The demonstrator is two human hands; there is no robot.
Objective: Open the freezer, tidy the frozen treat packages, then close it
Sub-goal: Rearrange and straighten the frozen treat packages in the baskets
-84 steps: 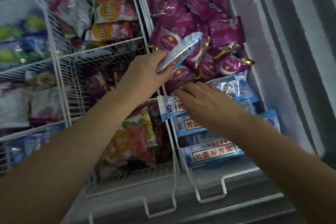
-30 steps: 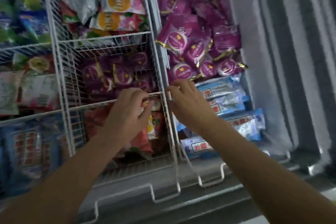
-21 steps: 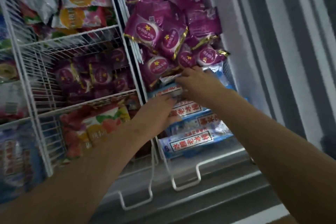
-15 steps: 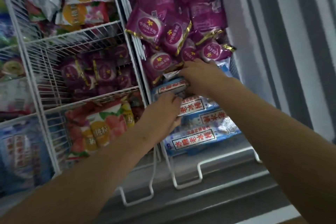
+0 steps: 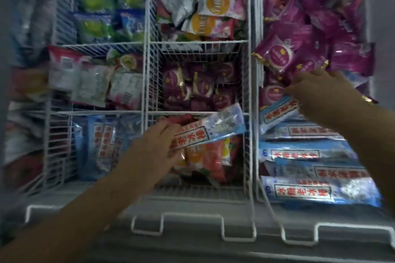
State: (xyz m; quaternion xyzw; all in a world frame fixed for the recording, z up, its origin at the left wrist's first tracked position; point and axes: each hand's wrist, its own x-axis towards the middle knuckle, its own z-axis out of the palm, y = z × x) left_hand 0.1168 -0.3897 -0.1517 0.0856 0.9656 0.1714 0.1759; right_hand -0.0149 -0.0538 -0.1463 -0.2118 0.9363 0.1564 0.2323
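Observation:
The chest freezer lies open below me, split by white wire baskets [image 5: 145, 83]. My left hand [image 5: 157, 145] grips a blue ice-pop package with red lettering [image 5: 210, 130] and holds it over the near middle compartment, above peach-coloured packs [image 5: 210, 160]. My right hand [image 5: 316, 92] is in the right basket and pinches the end of another blue package [image 5: 277, 111], just below the purple packs [image 5: 284, 55]. More blue packages [image 5: 310, 192] are stacked nearer me in that basket.
Purple packs [image 5: 198, 87] fill the middle compartment. Orange-and-pink packs [image 5: 213, 15] sit at the back middle, green and blue ones [image 5: 102, 19] at back left, pale packs [image 5: 92, 83] at mid left, blue packs [image 5: 102, 143] at near left. The freezer's grey front rim [image 5: 192, 247] runs along the bottom.
My left hand has lifted a blue package out of the right basket and carried it left over the middle compartment. The right hand stayed in the right basket. The view has swung left.

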